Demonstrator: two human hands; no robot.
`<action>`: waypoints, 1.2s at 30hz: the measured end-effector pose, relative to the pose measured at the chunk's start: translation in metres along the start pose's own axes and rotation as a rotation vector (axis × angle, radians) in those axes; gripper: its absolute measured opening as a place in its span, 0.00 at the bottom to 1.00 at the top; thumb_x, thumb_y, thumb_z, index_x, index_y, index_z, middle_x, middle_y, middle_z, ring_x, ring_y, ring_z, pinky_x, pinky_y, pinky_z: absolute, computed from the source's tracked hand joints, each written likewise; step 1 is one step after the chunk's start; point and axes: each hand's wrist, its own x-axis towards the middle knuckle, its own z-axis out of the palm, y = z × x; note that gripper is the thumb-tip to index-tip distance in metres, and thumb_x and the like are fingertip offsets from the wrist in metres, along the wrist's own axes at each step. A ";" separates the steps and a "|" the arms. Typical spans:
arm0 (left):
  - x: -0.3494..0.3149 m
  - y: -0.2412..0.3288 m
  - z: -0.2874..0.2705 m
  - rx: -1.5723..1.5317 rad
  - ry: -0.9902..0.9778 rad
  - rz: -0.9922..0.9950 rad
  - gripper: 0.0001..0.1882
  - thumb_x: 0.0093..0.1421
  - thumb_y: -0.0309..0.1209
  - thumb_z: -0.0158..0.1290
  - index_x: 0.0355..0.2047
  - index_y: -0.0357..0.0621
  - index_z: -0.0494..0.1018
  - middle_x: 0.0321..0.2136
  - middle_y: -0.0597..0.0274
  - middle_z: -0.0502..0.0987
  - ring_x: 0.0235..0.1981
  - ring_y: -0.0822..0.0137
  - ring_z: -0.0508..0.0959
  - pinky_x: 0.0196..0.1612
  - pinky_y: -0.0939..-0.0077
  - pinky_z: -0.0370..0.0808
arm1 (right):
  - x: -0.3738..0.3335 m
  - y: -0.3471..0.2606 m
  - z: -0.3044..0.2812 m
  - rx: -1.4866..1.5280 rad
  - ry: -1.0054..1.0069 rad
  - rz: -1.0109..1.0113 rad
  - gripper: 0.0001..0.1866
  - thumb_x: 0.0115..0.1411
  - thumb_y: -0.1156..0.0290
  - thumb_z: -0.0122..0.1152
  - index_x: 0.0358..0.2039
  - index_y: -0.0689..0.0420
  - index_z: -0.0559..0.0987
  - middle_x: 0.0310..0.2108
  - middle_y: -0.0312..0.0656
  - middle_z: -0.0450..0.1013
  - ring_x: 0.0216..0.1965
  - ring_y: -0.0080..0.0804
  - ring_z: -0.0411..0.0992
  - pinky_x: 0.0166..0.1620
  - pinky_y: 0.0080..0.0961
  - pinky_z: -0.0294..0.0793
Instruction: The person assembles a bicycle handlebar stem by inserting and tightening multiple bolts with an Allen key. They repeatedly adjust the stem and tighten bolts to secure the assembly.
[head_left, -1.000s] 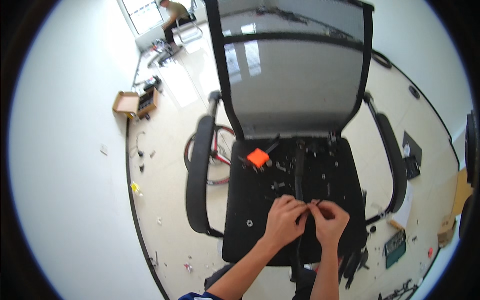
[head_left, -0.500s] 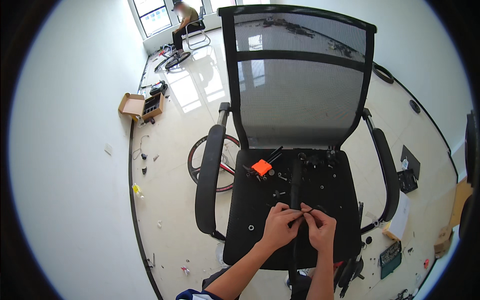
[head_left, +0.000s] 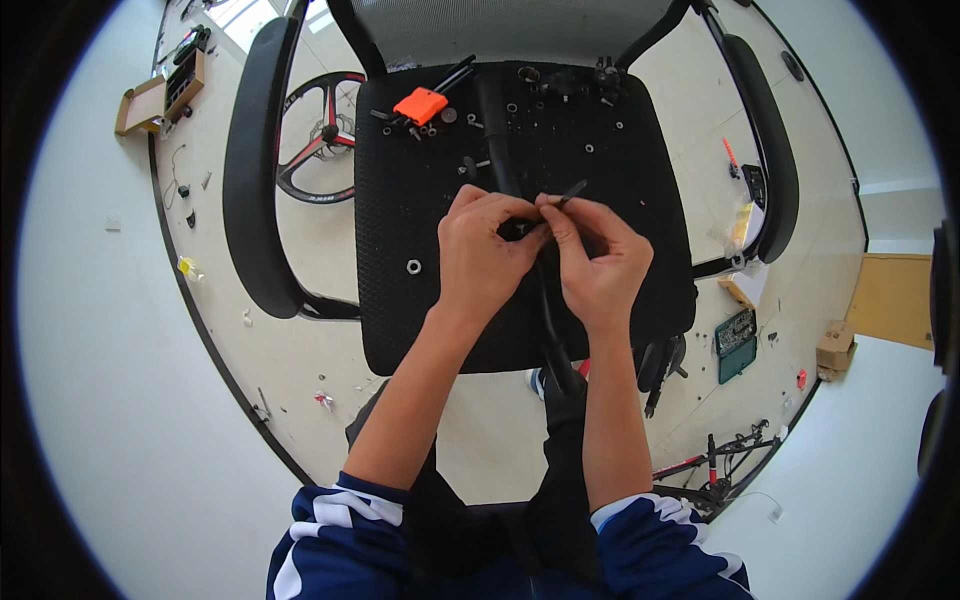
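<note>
Over the chair seat (head_left: 640,310), the left hand (head_left: 480,255) curls in close, fingers narrowed toward its partner's tips; from here I can't tell whether it grips anything. Beneath the two runs a long black tube (head_left: 503,165), laid along the seat and past its front edge, presumably because the cushion makes a handy support. The right hand (head_left: 608,270) pinches a thin dark strip (head_left: 574,190) above the seat, its end poking up and away, probably because so slight a piece needs fingertips. Around them, the left armrest (head_left: 255,170) blocks that side and partly hides a three-spoke wheel (head_left: 290,172); a hex nut (head_left: 414,267) and an orange block (head_left: 420,105) share the seat; rightward, past the right armrest (head_left: 768,150), an unfolded green case (head_left: 738,362) lies on the floor.
</note>
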 end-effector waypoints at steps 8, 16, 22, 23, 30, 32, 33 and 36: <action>-0.001 -0.015 -0.002 -0.152 -0.126 0.148 0.13 0.51 0.19 0.62 0.38 0.42 0.84 0.34 0.63 0.84 0.35 0.61 0.74 0.37 0.70 0.74 | 0.007 0.006 -0.010 0.144 -0.147 0.038 0.07 0.65 0.83 0.58 0.42 0.68 0.80 0.41 0.45 0.83 0.41 0.25 0.80 0.48 0.20 0.77; 0.000 -0.010 0.004 -0.115 -0.056 0.171 0.10 0.48 0.20 0.65 0.33 0.41 0.84 0.29 0.63 0.82 0.32 0.64 0.76 0.35 0.72 0.74 | 0.006 0.003 -0.017 0.112 -0.102 0.049 0.08 0.59 0.81 0.67 0.39 0.67 0.82 0.37 0.43 0.83 0.37 0.25 0.81 0.44 0.20 0.79; -0.001 -0.007 0.006 -0.116 -0.035 0.051 0.10 0.45 0.20 0.68 0.31 0.39 0.84 0.29 0.63 0.82 0.32 0.67 0.78 0.34 0.75 0.75 | 0.003 0.002 -0.017 -0.016 -0.001 0.035 0.08 0.55 0.81 0.71 0.37 0.66 0.84 0.34 0.42 0.83 0.36 0.25 0.81 0.42 0.19 0.80; -0.001 -0.007 0.005 -0.103 -0.039 0.035 0.10 0.45 0.20 0.68 0.31 0.39 0.84 0.28 0.63 0.82 0.32 0.67 0.78 0.34 0.76 0.75 | 0.003 -0.001 -0.016 -0.053 0.016 0.044 0.08 0.56 0.82 0.70 0.37 0.66 0.84 0.34 0.42 0.83 0.36 0.24 0.81 0.42 0.19 0.80; 0.000 -0.001 0.002 -0.053 -0.068 0.150 0.13 0.47 0.19 0.67 0.35 0.41 0.84 0.30 0.62 0.81 0.31 0.65 0.78 0.36 0.74 0.75 | 0.008 0.002 -0.024 0.163 -0.066 0.093 0.07 0.62 0.85 0.61 0.40 0.69 0.82 0.36 0.45 0.83 0.38 0.26 0.81 0.45 0.21 0.80; -0.001 -0.003 0.002 -0.042 -0.082 0.176 0.11 0.48 0.19 0.66 0.34 0.40 0.84 0.32 0.61 0.81 0.31 0.65 0.78 0.34 0.75 0.75 | 0.009 0.002 -0.026 0.156 -0.082 0.077 0.07 0.63 0.86 0.59 0.41 0.69 0.82 0.37 0.46 0.83 0.39 0.27 0.81 0.45 0.21 0.81; -0.001 -0.005 0.002 -0.037 -0.090 0.188 0.11 0.48 0.19 0.66 0.34 0.40 0.84 0.32 0.61 0.81 0.31 0.65 0.78 0.34 0.76 0.75 | 0.008 0.002 -0.025 0.164 -0.076 0.067 0.07 0.63 0.86 0.59 0.41 0.69 0.81 0.37 0.46 0.83 0.39 0.27 0.81 0.46 0.21 0.81; 0.000 -0.007 0.003 -0.079 -0.054 0.145 0.09 0.48 0.21 0.67 0.32 0.40 0.85 0.32 0.63 0.81 0.31 0.67 0.79 0.31 0.77 0.75 | 0.008 0.000 -0.021 0.190 -0.044 0.034 0.06 0.64 0.85 0.58 0.41 0.69 0.81 0.37 0.47 0.82 0.40 0.28 0.81 0.46 0.22 0.81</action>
